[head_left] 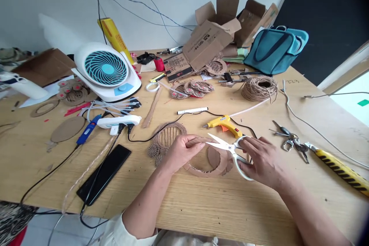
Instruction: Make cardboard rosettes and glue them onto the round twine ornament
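Observation:
Between the thumb and fingers of my left hand point(180, 153) is a thin brown cardboard strip point(200, 140). My right hand point(263, 162) has its fingers through the handles of white scissors point(231, 147). The scissor blades stand apart, their tips close to the strip's free end; whether they touch it I cannot tell. Below both hands lies a cardboard ring point(198, 172), with a round cardboard piece point(213, 156) partly behind its edge. A corded round piece with bars point(170, 130) and small pleated rosettes point(153, 150) sit just beyond my left hand, partly hidden by it.
A yellow glue gun point(223, 123) lies beyond the scissors. Keys point(292, 138) and a yellow cutter knife point(340, 165) are at right. Left are a black phone point(105, 175), power strip point(119, 121) and fan point(106, 68). Twine point(259, 89) and cardboard boxes point(207, 42) stand farther back.

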A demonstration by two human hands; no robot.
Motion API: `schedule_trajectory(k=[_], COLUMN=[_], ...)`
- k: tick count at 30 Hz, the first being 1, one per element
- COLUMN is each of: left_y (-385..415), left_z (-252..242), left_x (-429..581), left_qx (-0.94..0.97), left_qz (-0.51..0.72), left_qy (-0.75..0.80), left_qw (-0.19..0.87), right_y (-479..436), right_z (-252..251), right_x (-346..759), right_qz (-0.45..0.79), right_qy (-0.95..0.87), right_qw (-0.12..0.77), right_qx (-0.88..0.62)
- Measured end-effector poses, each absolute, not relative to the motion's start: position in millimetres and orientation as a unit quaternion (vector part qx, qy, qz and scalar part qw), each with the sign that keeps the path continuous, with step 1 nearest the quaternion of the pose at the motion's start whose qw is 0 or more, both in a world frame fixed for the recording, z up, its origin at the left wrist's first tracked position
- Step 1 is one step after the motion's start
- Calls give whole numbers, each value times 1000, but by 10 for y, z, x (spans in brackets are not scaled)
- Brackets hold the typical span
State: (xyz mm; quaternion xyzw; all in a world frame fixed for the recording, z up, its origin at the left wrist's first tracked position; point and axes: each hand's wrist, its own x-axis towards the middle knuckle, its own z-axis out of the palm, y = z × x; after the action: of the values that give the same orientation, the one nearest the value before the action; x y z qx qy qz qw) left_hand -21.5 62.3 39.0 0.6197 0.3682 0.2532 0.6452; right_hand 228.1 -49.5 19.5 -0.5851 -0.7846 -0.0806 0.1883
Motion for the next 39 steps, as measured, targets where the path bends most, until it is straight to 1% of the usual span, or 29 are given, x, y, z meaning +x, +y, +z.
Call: schedule_trajectory(k=[3,12,25,30,32,34,36,38,39], left_y=[614,623,630,623,618,616,618,623,625], left_z=[391,374,347,359,363,358,343,324,315], left_x=[-208,-232,-242,-246,-239,-223,-199,-172,-157], left_qx=[625,610,594,596,590,565,521,472,450], left_qz=[237,164,157,151,154,170,203,244,263], left_qy=[374,387,373,380,379,371,357,345,341], left_qw=[643,671,695,691,696,717,748,774,783], right_y=[-508,-515,-537,-529,-513,-495,-477,-459,-450], right_z=[220,217,213,206,190,179,178,179,175], right_x=[2266,2273,2302,2322,2327,2310,2258,2176,2132], right_qz=[-105,-98,-134,-106,-71,6,153,314,375], right_qy=[-785,-789,-800,-798,-774,-716,-631,-537,-500], right_qw=[178,186,184,195,219,268,343,423,453], right_qx=[-584,-577,-555,-560,-590,-644,-679,-659,-636])
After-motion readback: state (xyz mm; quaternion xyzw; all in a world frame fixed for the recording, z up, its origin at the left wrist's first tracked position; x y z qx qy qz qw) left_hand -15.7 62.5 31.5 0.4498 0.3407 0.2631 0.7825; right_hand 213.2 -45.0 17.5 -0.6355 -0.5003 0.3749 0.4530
